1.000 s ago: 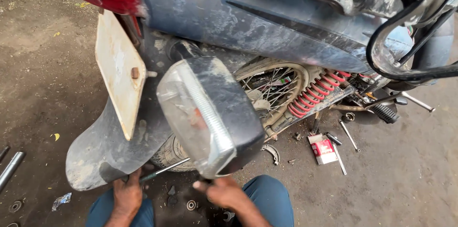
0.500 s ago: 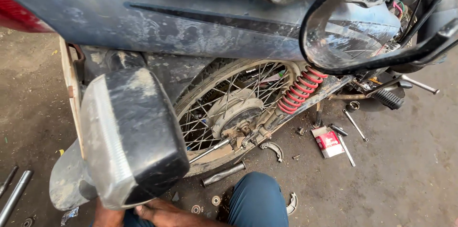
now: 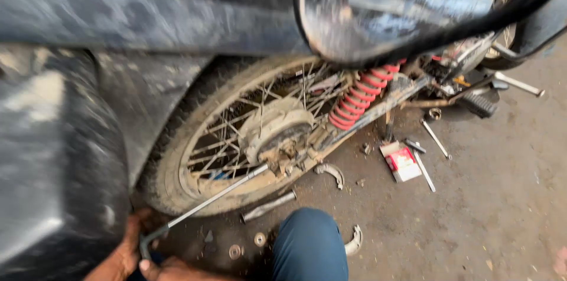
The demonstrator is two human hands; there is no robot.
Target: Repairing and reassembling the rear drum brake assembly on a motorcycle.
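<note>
Soft daylight, no hard shadows; near bodywork [image 3: 147,9] motion-blurred, ground sharper.

- View drops lower and closer compared to a second ago, so the tail light and number plate that filled the middle are gone from the shot, just a blurry dark fender on the left.
- The rear wheel [image 3: 236,139] is now out in the open, well up and right of the hands.
- Both hands, left hand [image 3: 127,251] and right hand [image 3: 171,268], now sit together at the bent end of the long L-shaped wrench [image 3: 201,204], whose far tip reaches the hub [image 3: 277,133].
- The knee [image 3: 310,245] sits just right of the hands, bigger in frame.
</note>
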